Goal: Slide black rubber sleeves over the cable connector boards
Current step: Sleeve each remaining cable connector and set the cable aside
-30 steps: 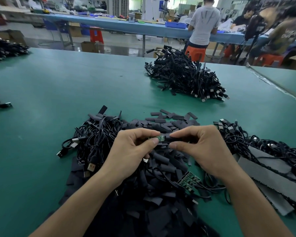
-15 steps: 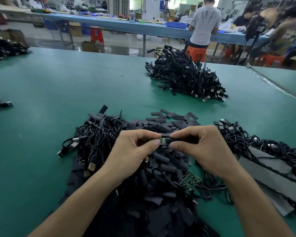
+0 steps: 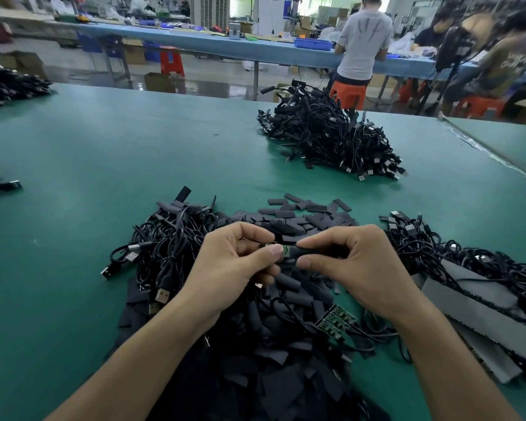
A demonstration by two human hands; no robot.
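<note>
— Over the near edge of the green table [image 3: 134, 153], what do the hands hold?
— By thumb and forefinger the left hand [image 3: 234, 268] pinches the connector board [image 3: 286, 251]; the right hand [image 3: 359, 268] pinches a black rubber sleeve [image 3: 312, 252], its end touching the board.

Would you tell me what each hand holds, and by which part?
Left hand pinches the board by its bare end; right hand pinches the sleeve near its mouth.
</note>
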